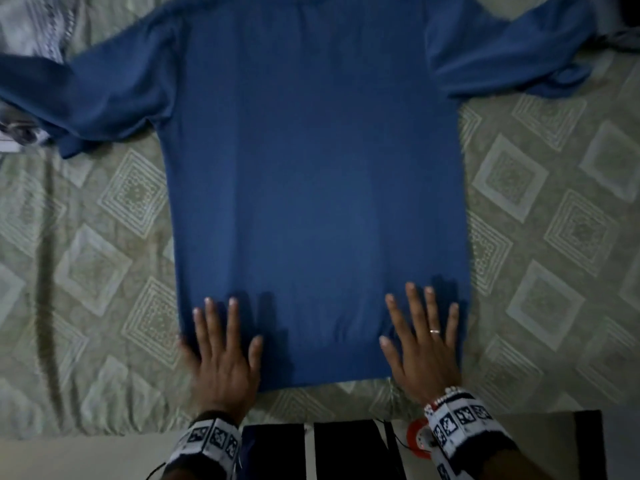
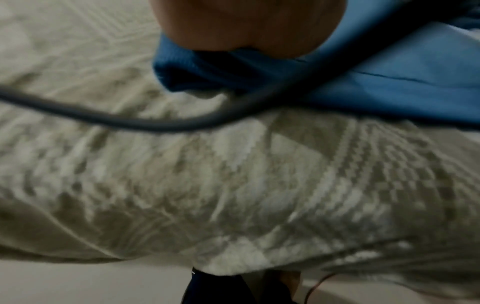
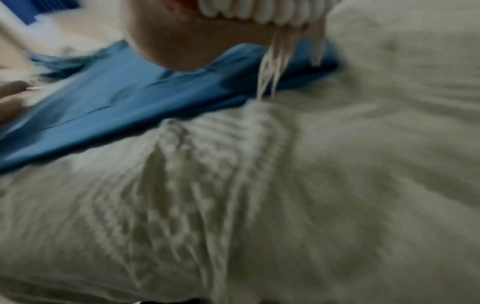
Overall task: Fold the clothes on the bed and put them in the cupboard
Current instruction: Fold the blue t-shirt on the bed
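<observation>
My left hand (image 1: pixel 221 355) lies flat with fingers spread on the near left hem corner of the plain blue long-sleeved knit sweater (image 1: pixel 318 174), gripping nothing, I judge to smooth it before folding. The sweater lies spread on the pale green diamond-patterned bedspread (image 1: pixel 104 265). My right hand (image 1: pixel 424 344) presses the right corner likewise, fingers straight. No readable writing shows.

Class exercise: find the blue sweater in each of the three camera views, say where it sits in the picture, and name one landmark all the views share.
Head view: blue sweater fills the centre, spread flat, sleeves out to both sides.
Left wrist view: upper right, its hem corner under the left hand.
Right wrist view: upper left, a diagonal band under the right hand.
Shared landmark: the patterned bedspread.
</observation>
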